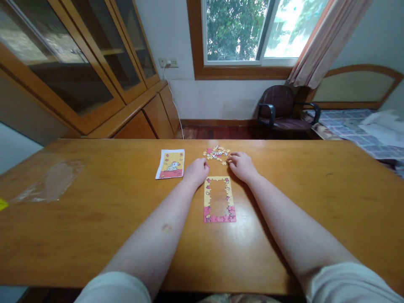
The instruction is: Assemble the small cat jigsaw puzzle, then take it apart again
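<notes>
Right hand (241, 167): fingers bent down at the right side of the loose pieces (216, 153); can't tell if that grip actually has one pinched.
Left hand (196, 170): curled in loosely, just off the upper left corner of the puzzle border (220, 219); the fingertips are hidden, so no clue whether this grip holds anything.
Loose pieces: a small heap near the counter's far edge, about midway along. I'd spread them out flat and turn them face up, then sort pink from yellow.
Puzzle border: lies flat between the heap and the counter's near edge, a tall rectangle with bare wood in the middle. I'd hold one side down lightly and press tabs straight in, since shoving sideways could pop the joints.
Picture card (172, 164): left of the left hand, toward the far edge, white rim, pale animal on yellow and pink. Worth checking against each piece imo.
Pieces up close: look like thin card with knobbly tabs, yellow up top on the border, pink below.
Counter (252, 256): smooth, glossy brown wood.
Plastic sleeve (53, 181): clear, crinkly, over by the counter's left edge.
</notes>
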